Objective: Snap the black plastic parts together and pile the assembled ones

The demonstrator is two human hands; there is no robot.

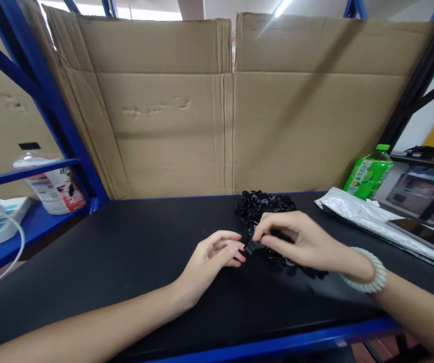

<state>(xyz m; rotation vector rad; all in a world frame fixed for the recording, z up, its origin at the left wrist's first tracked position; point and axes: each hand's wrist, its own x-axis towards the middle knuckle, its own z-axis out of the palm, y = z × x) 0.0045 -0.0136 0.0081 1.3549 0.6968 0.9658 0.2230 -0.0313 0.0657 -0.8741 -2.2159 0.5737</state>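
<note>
A heap of small, glossy black plastic pieces [264, 201] lies on the black tabletop, partly covered by my right hand [296, 239]. That hand's thumb and forefinger pinch a small black piece [253, 247], whose exact kind I cannot make out. My left hand [215, 254] is just left of it, with its fingers loosely bent and apart. Its fingertips come close to the pinched piece; whether they touch it is unclear. More black pieces lie beneath and behind my right hand.
Cardboard panels [171, 131] stand along the table's back edge. At right are a silvery plastic bag [361, 212], a dark phone-like slab [429, 237] and a green bottle [370, 174]. On the left, a labelled bottle [56, 186] and a white corded device [3, 222] sit by the blue frame.
</note>
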